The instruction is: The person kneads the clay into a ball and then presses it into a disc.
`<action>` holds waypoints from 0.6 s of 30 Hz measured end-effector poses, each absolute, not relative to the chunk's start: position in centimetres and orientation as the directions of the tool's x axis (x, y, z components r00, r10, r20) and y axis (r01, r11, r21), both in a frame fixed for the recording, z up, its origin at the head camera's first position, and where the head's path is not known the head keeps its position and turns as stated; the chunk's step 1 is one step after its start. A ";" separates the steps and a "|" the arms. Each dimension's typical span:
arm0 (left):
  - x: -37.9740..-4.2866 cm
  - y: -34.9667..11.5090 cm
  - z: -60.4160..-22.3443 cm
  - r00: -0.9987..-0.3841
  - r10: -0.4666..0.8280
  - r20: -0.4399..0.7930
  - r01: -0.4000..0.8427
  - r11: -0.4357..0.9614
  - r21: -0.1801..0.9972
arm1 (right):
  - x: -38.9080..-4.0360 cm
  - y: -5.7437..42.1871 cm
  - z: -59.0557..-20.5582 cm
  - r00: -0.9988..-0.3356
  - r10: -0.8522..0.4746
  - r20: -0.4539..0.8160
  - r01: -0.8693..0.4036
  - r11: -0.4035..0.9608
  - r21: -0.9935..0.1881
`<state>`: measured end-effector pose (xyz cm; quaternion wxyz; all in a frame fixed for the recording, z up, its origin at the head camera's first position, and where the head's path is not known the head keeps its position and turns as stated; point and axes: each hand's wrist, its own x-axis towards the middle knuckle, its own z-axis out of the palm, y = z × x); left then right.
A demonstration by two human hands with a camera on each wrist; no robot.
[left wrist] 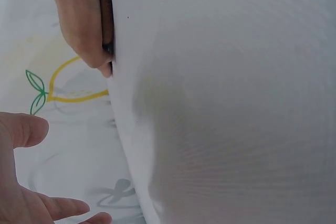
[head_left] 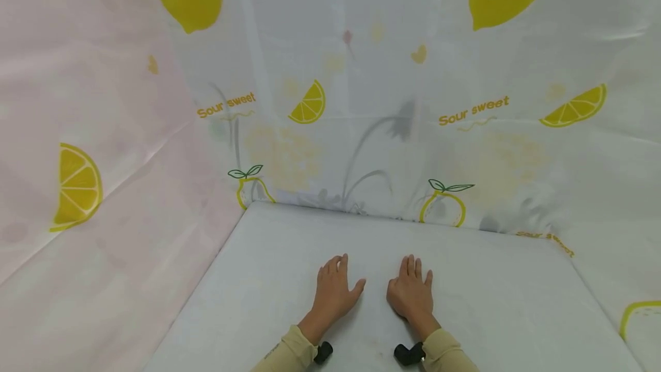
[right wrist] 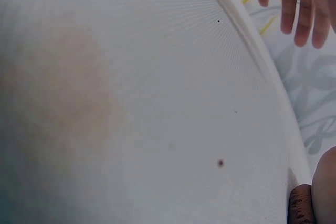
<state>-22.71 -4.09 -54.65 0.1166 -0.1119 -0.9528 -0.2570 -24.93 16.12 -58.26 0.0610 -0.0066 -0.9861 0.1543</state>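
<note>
Both hands are over a white tabletop (head_left: 289, 257), side by side with a gap between them. My left hand (head_left: 333, 291) has its fingers spread and its thumb out towards the right, holding nothing. Just to the right, my right hand (head_left: 411, 293) points forward, back upwards, with its fingers extended and the thumb side bent in; no object shows in it. In the left wrist view, the left thumb (left wrist: 31, 130) and part of the fingers appear at the lower left. Only a bit of the right hand (right wrist: 325, 184) enters the right wrist view. Whether either hand touches the surface is unclear.
White fabric walls (head_left: 335, 148) printed with lemons and "Sour sweet" lettering enclose the table at the back and sides. Grey plant-like shapes show on the back wall. A black wrist fitting (head_left: 409, 355) sits under the right cuff, and another black fitting (head_left: 323, 353) by the left.
</note>
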 end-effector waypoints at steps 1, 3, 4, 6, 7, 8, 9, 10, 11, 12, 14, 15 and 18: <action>-22.7 -4.1 -54.7 -0.948 0.151 0.281 0.272 0.842 0.466 | -24.9 16.1 -58.2 -0.993 0.034 0.112 -0.003 0.952 -0.308; -22.8 -4.2 -54.7 -0.947 0.150 0.283 0.272 0.843 0.465 | -25.0 16.1 -58.2 -0.994 0.038 0.103 0.004 0.951 -0.309; -22.8 -4.3 -54.7 -0.947 0.150 0.285 0.273 0.843 0.463 | -25.0 16.1 -58.2 -0.994 0.039 0.101 0.006 0.951 -0.309; -22.7 -4.4 -54.7 -0.947 0.150 0.285 0.272 0.844 0.462 | -25.0 16.1 -58.1 -0.994 0.040 0.103 0.007 0.951 -0.308; -22.7 -4.4 -54.7 -0.947 0.149 0.285 0.272 0.844 0.463 | -25.0 16.1 -58.1 -0.994 0.042 0.104 0.008 0.951 -0.308; -22.7 -4.5 -54.8 -0.947 0.149 0.284 0.272 0.843 0.464 | -25.1 16.1 -58.1 -0.994 0.042 0.103 0.008 0.952 -0.306; -22.7 -4.5 -54.8 -0.947 0.147 0.284 0.271 0.842 0.466 | -25.1 16.1 -58.1 -0.994 0.041 0.105 0.007 0.952 -0.305; -22.6 -4.5 -54.8 -0.948 0.146 0.284 0.269 0.842 0.467 | -25.1 16.0 -58.1 -0.993 0.041 0.107 0.007 0.953 -0.304; -22.6 -4.6 -54.8 -0.948 0.144 0.285 0.269 0.842 0.468 | -25.1 16.0 -58.1 -0.993 0.040 0.109 0.005 0.953 -0.302; -22.6 -4.6 -54.8 -0.948 0.144 0.285 0.268 0.843 0.467 | -25.2 16.0 -58.2 -0.993 0.039 0.108 0.005 0.954 -0.299; -22.6 -4.7 -54.8 -0.947 0.142 0.288 0.268 0.843 0.466 | -25.2 16.0 -58.3 -0.993 0.038 0.109 0.005 0.956 -0.292; -22.6 -4.7 -54.8 -0.947 0.142 0.290 0.269 0.844 0.465 | -25.3 16.1 -58.4 -0.993 0.038 0.111 0.004 0.957 -0.292; -22.6 -4.7 -54.8 -0.946 0.139 0.292 0.268 0.845 0.464 | -25.4 16.1 -58.5 -0.993 0.038 0.114 0.003 0.957 -0.291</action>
